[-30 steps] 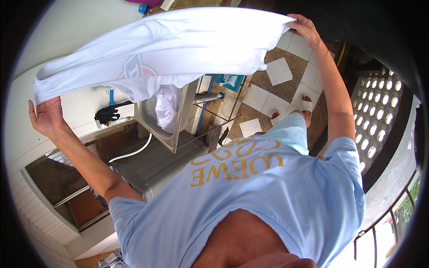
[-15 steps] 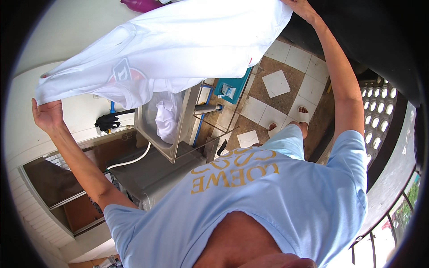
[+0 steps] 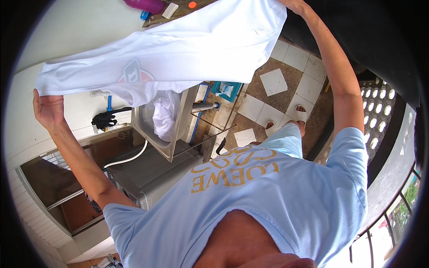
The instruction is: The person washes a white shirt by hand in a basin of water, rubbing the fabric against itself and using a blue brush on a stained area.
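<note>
A white T-shirt (image 3: pixel 192 49) with a printed emblem hangs stretched between my raised arms, sagging in folds along its lower edge. My left hand (image 3: pixel 50 109) grips its left end, the fabric covering part of the fingers. At the upper edge of the picture, my right hand (image 3: pixel 295 5) grasps the other end; its fingertips are partly cut off. Below the shirt, more white cloth (image 3: pixel 164 117) lies bunched in a steel sink (image 3: pixel 173 147), whose far part the shirt hides.
Left of the sink hangs a black cloth-like item (image 3: pixel 106 119) by a blue pipe (image 3: pixel 109 103). A grey-lidded appliance (image 3: pixel 145 172) stands nearer me. A teal basin (image 3: pixel 226 90) sits on the tiled floor (image 3: pixel 273 82). Beyond the shirt are a purple bottle (image 3: pixel 145 4) and a wooden board (image 3: pixel 178 11).
The shirt is pulled straighter and has sunk slightly toward me, uncovering the wooden board behind it. Both hands keep their hold, the right one shifting a little left.
</note>
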The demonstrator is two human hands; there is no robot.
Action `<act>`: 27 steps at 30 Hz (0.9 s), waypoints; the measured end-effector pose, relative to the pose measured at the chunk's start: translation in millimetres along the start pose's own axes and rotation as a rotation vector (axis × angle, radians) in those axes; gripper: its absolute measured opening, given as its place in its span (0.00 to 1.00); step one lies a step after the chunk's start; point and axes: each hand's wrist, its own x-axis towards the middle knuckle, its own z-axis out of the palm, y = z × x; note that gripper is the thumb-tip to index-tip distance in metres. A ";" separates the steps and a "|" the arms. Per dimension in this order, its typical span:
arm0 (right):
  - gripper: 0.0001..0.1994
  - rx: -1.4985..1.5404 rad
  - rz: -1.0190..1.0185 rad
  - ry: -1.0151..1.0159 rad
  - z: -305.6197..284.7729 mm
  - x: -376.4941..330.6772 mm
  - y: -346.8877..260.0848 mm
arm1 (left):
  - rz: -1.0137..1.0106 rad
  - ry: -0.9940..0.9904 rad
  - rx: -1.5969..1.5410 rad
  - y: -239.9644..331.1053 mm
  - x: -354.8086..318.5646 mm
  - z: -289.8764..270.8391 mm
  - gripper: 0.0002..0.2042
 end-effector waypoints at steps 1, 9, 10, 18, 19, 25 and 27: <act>0.17 0.045 0.002 -0.024 1.9 0.4 -0.9 | -0.018 -0.018 0.005 -3.9 0.1 -2.4 0.22; 0.19 0.278 -0.012 -0.191 16.2 6.5 -44.0 | -0.207 -0.183 0.292 -28.0 -16.7 12.4 0.19; 0.18 0.317 -0.027 -0.204 17.2 6.4 -49.3 | -0.192 -0.254 0.413 -36.0 -20.3 20.9 0.17; 0.15 0.426 0.013 -0.279 26.1 5.8 -111.7 | -0.321 -0.656 0.886 -91.0 -74.9 84.8 0.11; 0.15 0.444 0.010 -0.269 25.1 7.2 -118.1 | -0.289 -0.701 0.875 -101.1 -78.6 93.0 0.10; 0.13 0.986 0.163 -0.365 22.2 -3.9 -169.4 | -0.056 -0.895 0.722 -104.8 -120.8 143.4 0.10; 0.12 1.095 0.099 -0.374 13.2 -5.4 -177.7 | 0.060 -0.962 0.684 -101.4 -140.9 151.1 0.11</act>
